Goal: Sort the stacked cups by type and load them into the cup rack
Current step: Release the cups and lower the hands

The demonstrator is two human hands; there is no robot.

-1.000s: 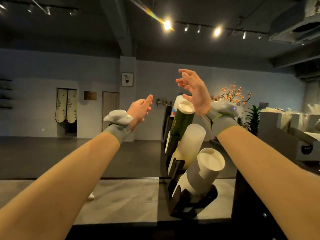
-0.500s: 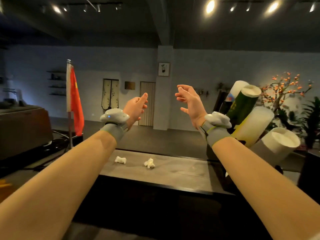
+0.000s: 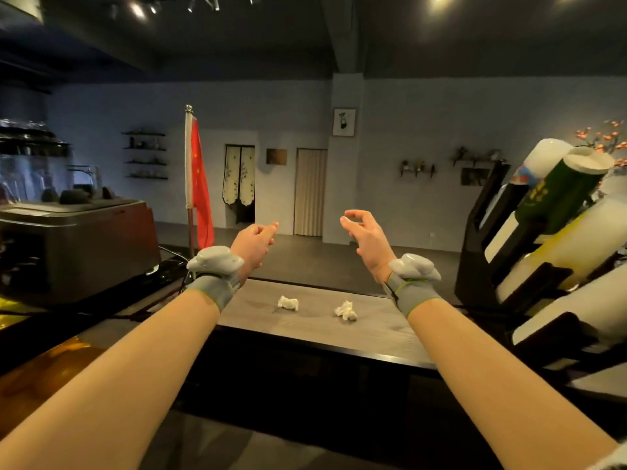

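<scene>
A black slotted cup rack [image 3: 481, 232] is seen at the right edge of the grey counter. Tilted stacks are held in it, mouths up and to the right: a white stack with a coloured band [image 3: 543, 157] hindmost, a dark green printed paper stack [image 3: 563, 191], then translucent yellowish plastic cups [image 3: 576, 239], and plain white cups [image 3: 583, 307] nearest.

You are looking into a dim room lit by small ceiling spotlights [image 3: 137, 9] that flare at the top edge. The white and green paper cup stacks [image 3: 556, 212] at the right glare and smear softly. Wide-angle bending stretches your forearms; the dark counter front beneath is lost in shadow.
</scene>
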